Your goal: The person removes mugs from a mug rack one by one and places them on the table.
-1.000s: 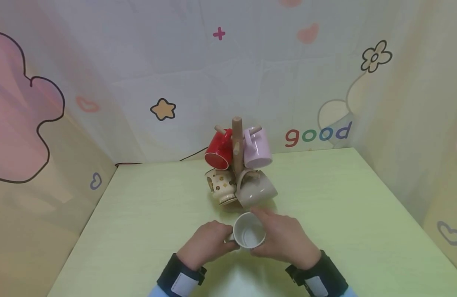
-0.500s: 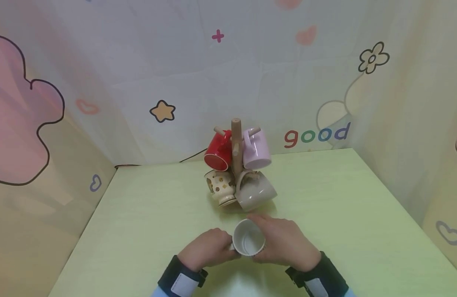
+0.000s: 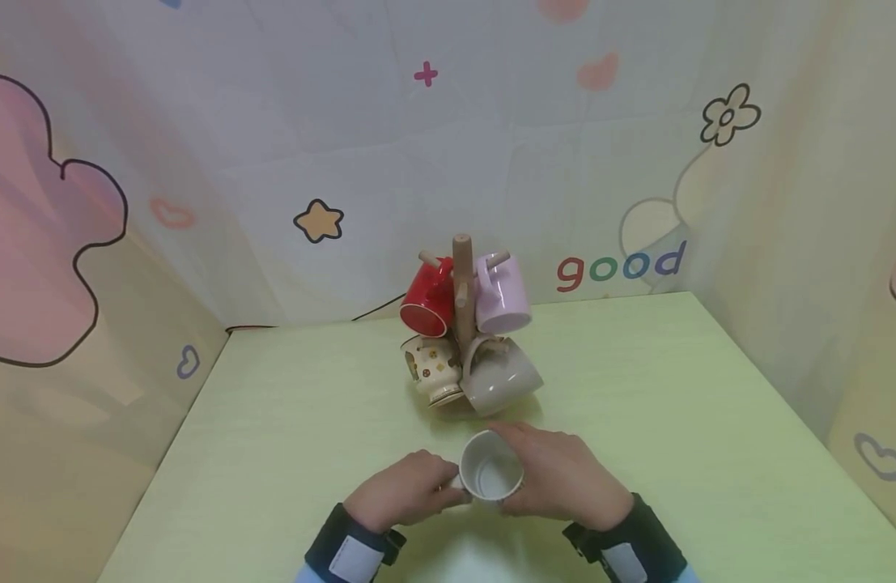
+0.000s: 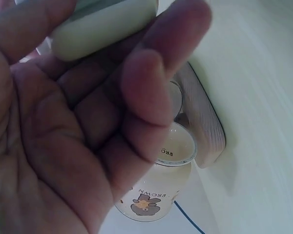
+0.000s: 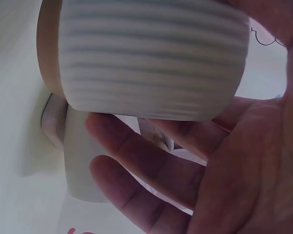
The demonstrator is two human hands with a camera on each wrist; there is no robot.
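Observation:
A white mug (image 3: 491,470) is held between both hands near the front of the table, its open mouth facing up toward the head camera. My left hand (image 3: 407,490) pinches the mug's handle (image 4: 105,29) between thumb and fingers. On the other side, my right hand (image 3: 564,474) grips the mug's body by thumb and forefinger. In the right wrist view the horizontally ribbed wall (image 5: 151,63) and a tan base band (image 5: 49,48) show, with the lower fingers spread away from it.
Just beyond the hands stands a wooden mug tree (image 3: 463,275). On it hang a red mug (image 3: 426,312), a lilac mug (image 3: 504,300), a cream bear-print mug (image 3: 433,368) and a grey mug (image 3: 504,380). A printed cloth backdrop (image 3: 375,146) encloses the pale green table (image 3: 295,405).
The mug and both hands have come slightly nearer the person, then shifted a touch to the right. Both hands keep their hold; the hanging mugs stay put.

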